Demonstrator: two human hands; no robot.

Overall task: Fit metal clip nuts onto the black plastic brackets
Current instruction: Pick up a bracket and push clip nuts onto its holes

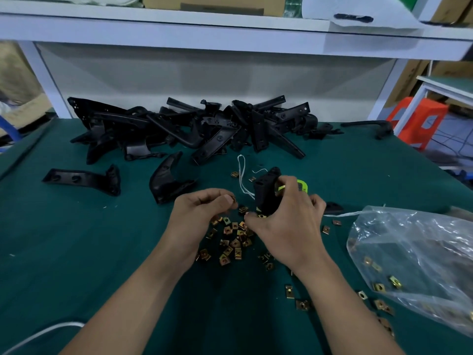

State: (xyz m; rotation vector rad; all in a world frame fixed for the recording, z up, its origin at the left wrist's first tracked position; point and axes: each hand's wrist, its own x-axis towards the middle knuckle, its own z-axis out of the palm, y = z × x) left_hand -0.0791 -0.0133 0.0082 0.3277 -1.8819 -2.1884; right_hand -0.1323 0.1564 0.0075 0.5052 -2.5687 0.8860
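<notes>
My right hand grips a black plastic bracket held upright above the green table, its lower end by my fingertips. My left hand pinches one brass-coloured clip nut between thumb and forefinger, just left of the bracket. Beneath both hands lies a loose heap of clip nuts. A big pile of black brackets fills the back of the table. Two single brackets lie apart from it, a long bracket at the left and a curved bracket near my left hand.
A clear plastic bag holding more clip nuts lies at the right, with stray nuts in front of it. A white string and a green object lie behind my right hand. A white shelf frame rises at the back.
</notes>
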